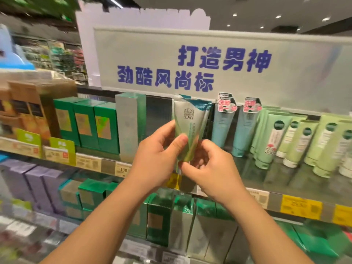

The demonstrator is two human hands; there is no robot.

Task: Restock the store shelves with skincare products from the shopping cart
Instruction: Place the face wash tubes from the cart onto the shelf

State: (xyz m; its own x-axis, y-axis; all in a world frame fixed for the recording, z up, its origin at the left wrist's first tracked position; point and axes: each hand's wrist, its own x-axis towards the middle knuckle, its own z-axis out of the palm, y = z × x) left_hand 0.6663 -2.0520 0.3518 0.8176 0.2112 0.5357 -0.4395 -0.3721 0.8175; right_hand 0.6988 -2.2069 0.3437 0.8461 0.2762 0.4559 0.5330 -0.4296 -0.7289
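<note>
A grey-green skincare tube [187, 121] with a teal top stands cap-down in front of the upper shelf [253, 175], held by both hands. My left hand [155, 156] grips its left side, thumb pressed across the front. My right hand [206, 166] pinches the lower end near the cap, which is hidden behind the fingers. A second, similar tube [207, 116] stands right behind it on the shelf. The shopping cart is out of view.
Green boxes [86, 123] and a tall silver box [129, 126] stand left of the tube. Blue tubes [222, 126] and pale green tubes [297, 141] fill the shelf to the right. A grey sign [209, 67] hangs above. More boxes [171, 220] line the lower shelf.
</note>
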